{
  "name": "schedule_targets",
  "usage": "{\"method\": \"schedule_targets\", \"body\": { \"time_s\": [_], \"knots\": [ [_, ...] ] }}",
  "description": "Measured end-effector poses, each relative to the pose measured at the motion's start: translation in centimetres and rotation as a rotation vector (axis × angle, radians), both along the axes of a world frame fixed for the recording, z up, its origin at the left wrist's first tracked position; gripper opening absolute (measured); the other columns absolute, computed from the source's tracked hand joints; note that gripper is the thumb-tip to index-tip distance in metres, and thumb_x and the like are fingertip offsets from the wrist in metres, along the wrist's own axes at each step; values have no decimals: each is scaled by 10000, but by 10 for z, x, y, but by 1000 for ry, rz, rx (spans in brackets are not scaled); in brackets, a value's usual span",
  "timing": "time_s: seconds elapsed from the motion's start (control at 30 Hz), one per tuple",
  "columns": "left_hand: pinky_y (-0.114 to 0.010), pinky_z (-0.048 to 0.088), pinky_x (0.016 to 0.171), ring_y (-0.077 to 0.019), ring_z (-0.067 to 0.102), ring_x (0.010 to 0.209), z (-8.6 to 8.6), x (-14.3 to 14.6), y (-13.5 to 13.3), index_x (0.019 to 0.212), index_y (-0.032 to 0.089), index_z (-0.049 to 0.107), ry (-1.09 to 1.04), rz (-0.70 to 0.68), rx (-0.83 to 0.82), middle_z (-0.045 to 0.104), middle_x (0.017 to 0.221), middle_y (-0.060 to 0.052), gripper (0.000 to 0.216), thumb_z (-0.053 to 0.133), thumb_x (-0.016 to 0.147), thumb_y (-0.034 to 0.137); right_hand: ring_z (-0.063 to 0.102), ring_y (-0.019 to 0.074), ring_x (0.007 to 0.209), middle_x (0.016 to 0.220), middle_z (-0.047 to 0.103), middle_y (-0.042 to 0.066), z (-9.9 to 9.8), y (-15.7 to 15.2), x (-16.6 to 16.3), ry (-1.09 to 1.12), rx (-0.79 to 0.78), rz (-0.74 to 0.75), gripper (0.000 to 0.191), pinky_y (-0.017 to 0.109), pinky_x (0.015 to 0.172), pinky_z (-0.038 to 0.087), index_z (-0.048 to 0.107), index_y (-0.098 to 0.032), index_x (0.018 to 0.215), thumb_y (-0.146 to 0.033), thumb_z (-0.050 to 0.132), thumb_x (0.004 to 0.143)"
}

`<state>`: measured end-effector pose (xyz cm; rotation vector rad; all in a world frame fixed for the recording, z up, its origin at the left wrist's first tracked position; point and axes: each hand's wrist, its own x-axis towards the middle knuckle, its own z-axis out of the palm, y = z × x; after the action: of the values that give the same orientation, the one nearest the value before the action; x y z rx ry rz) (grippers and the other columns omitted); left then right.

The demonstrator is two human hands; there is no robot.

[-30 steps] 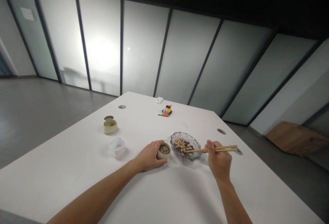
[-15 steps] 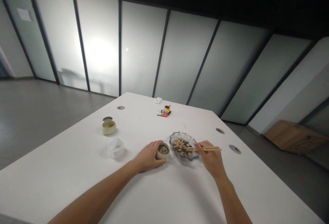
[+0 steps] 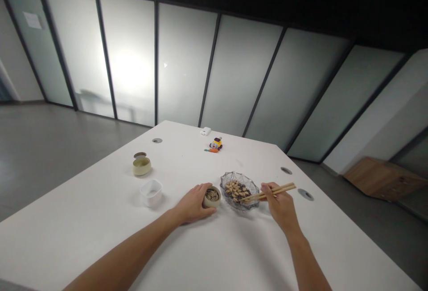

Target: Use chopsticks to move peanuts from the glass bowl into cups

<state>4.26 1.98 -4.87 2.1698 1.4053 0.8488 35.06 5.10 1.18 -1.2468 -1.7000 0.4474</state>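
Note:
My left hand point(image 3: 194, 202) is wrapped round the left side of a small round pot point(image 3: 212, 202), which stands on the table. Striped sunflower seeds point(image 3: 211, 194) lie inside that pot. In my right hand point(image 3: 280, 205) is a pair of wooden chopsticks point(image 3: 282, 189), slanting down to the left. Their tips reach into a clear faceted glass bowl point(image 3: 230, 176) just right of the pot. Pale brown nuts in shells point(image 3: 236, 188) and small dark seeds fill the bowl's bottom. Whether the tips pinch anything is too small to tell.
Left on the white table point(image 3: 110, 228) stand a white square dish point(image 3: 151, 198) and a pale green pot point(image 3: 141, 168), with a round lid point(image 3: 140, 155) behind it. Farther back are a yellow toy vehicle point(image 3: 217, 142), an orange toy carrot point(image 3: 213, 150) and a white box point(image 3: 205, 131).
My right hand has shifted right with the chopsticks, and their tips have moved lower, towards the bowl's near side. My left hand and the pot stay in place.

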Motion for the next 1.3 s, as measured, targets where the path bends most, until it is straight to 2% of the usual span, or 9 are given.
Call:
{"method": "schedule_targets", "body": {
  "time_s": [0.17, 0.53, 0.67, 0.8, 1.07, 1.2, 1.3],
  "knots": [
    [-483, 455, 1149, -353, 603, 1296, 1, 0, 0, 1459, 220, 505, 3, 7, -4, 637, 1403, -138, 762, 823, 784, 379, 741, 244, 616, 664, 699, 49, 4, -3, -4, 31, -15, 26, 595, 331, 581, 630, 650, -233, 720, -801, 562, 875],
    [-473, 450, 1153, -349, 600, 1301, -2, 0, 0, 1463, 207, 503, 1, 6, 0, 631, 1410, -142, 759, 819, 793, 376, 765, 263, 650, 720, 746, 70, -5, 3, 4, 51, -15, -71, 634, 338, 613, 624, 652, -240, 772, -850, 509, 873],
    [-475, 451, 1152, -351, 597, 1308, -1, 0, 0, 1468, 214, 500, -3, 5, -1, 630, 1413, -146, 773, 824, 788, 389, 749, 252, 612, 643, 705, 51, -3, 1, 3, -2, -39, -21, 635, 318, 574, 603, 622, -247, 705, -843, 494, 884],
    [-477, 458, 1145, -353, 605, 1296, -1, 0, 1, 1469, 203, 499, 8, 10, -17, 637, 1400, -151, 785, 827, 784, 400, 757, 264, 634, 652, 717, 56, -2, 1, 2, -18, -59, 14, 614, 329, 579, 610, 649, -244, 723, -825, 527, 880],
    [-493, 466, 1141, -356, 609, 1294, -4, 0, 2, 1465, 213, 503, 5, 15, 2, 641, 1398, -146, 777, 823, 782, 399, 762, 250, 678, 724, 750, 78, -6, 4, 5, 1, 74, -10, 592, 330, 622, 612, 697, -223, 750, -779, 562, 904],
    [-494, 464, 1145, -353, 606, 1296, -5, -1, 2, 1466, 214, 501, 3, 7, 9, 637, 1405, -145, 770, 817, 787, 392, 758, 244, 668, 689, 736, 74, -4, 0, 1, 101, 143, -86, 577, 307, 597, 601, 691, -211, 739, -757, 602, 899],
    [-495, 460, 1148, -352, 605, 1296, -4, -1, 2, 1468, 223, 500, -2, 2, 18, 633, 1417, -140, 769, 815, 786, 390, 770, 246, 680, 706, 733, 65, -4, -2, -7, 322, 115, -100, 567, 328, 632, 635, 683, -196, 755, -746, 639, 887]
  ]
}}
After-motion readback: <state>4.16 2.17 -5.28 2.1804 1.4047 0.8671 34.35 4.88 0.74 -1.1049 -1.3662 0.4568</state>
